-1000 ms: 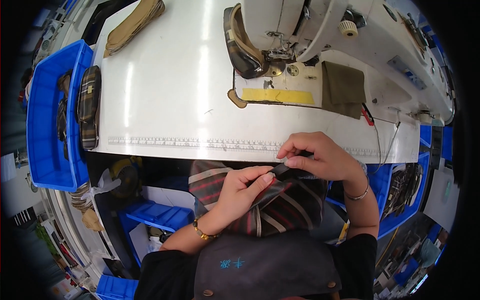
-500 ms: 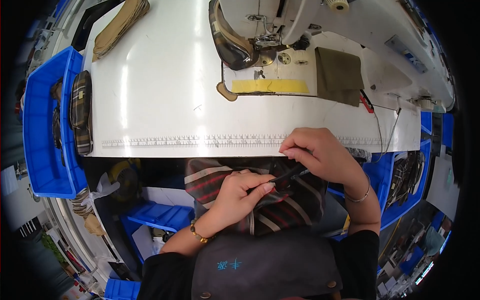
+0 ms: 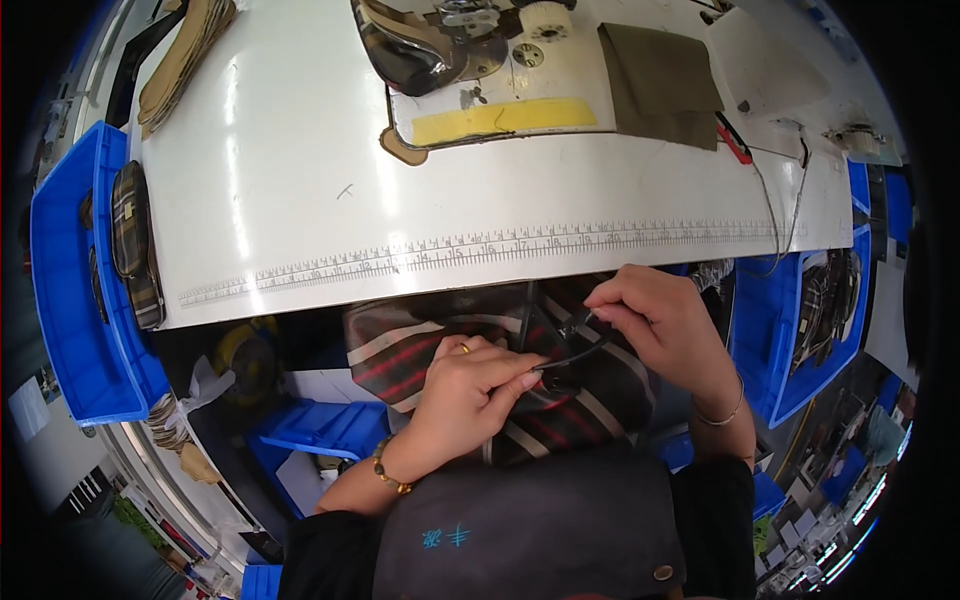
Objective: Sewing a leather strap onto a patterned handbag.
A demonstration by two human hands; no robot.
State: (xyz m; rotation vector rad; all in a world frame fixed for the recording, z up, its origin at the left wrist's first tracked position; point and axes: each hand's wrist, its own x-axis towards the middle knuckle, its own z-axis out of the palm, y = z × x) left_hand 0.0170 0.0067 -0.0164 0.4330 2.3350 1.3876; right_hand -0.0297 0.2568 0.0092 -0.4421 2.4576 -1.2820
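My left hand (image 3: 465,400) pinches a thin dark strip (image 3: 570,355) between thumb and index finger. My right hand (image 3: 655,330), up and to the right of it, has thumb and forefinger closed on the same strip, which curves between the two. Beneath both hands a striped cloth piece (image 3: 540,440) in dark brown, red and beige lies bunched over my lap, below the front edge of the white table (image 3: 300,200).
The sewing machine bed (image 3: 760,70) carries a plaid piece (image 3: 410,55), olive cloth (image 3: 655,85) and yellow strip (image 3: 500,120). Tan cut pieces (image 3: 180,70) lie back left. Blue bins stand left (image 3: 75,280) and right (image 3: 760,340); a plaid pouch (image 3: 135,245) leans by the left bin.
My hands have drawn farther apart along the dark strip, the right moving rightward and the left slightly down and left. The view has shifted, so the table and machine appear higher.
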